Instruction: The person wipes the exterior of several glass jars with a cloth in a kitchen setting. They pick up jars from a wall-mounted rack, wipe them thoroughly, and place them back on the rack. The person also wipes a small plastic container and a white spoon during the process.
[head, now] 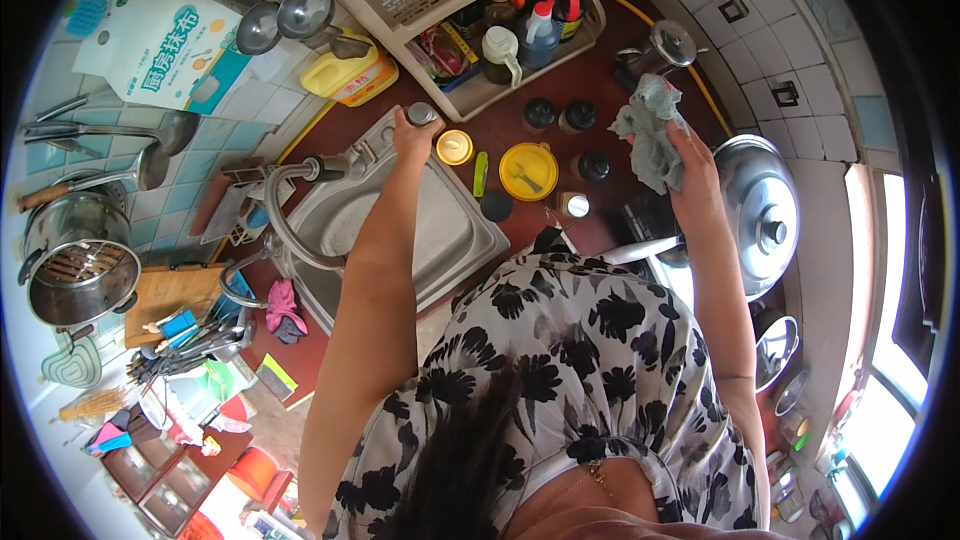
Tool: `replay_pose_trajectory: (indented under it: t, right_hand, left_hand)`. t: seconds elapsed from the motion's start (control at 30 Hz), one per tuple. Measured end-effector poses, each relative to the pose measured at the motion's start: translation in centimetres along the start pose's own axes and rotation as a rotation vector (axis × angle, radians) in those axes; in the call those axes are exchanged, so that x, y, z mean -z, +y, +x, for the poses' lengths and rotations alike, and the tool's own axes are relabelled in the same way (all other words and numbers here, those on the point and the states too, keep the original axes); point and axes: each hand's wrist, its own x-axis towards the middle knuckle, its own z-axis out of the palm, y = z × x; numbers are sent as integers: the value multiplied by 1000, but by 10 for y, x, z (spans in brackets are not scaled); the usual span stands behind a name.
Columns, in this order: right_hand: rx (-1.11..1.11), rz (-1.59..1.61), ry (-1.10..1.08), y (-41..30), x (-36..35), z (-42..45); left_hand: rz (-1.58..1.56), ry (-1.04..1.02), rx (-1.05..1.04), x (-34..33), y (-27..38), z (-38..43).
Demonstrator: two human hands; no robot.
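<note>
My left hand (415, 136) grips a small jar with a metal lid (421, 114) at the sink's back right corner. A grey cloth (651, 133) hangs from my right hand (688, 157), raised over the counter near a lidded metal pot (673, 43). Between my hands, on the dark red counter, stand a round container with a yellow lid (454, 147), a green-handled tool (481, 174) and a yellow dish with a small spoon-like thing in it (528, 171). Several dark-lidded jars (578, 116) and a silver-lidded jar (576, 205) stand around them.
The steel sink (457, 240) and its curved faucet (274, 202) lie below my left forearm. A plastic rack (480, 94) with bottles stands at the back, beside a yellow jug (351, 73). A large domed lid (761, 217) is right of my right forearm. Ladles (306, 11) hang upper left.
</note>
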Motion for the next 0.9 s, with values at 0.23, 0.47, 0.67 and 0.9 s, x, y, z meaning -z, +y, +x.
replay_pose_trajectory:
  t: [0.23,0.47,0.67,0.9]
  right_hand:
    - [8,26,-7,-1,-15,6]
    - [-31,397,-47,-7,-5,16]
    - [-61,412,-107,-10,5,25]
    - [69,215,-180,-14,17,2]
  left_hand:
    - [-29,-103,-20,-11,-28,7]
    - [260,-190,-17,58,48,-16]
    - [-300,-115,-634,115,304,-42]
    - [-107,214,-916,61,492,99]
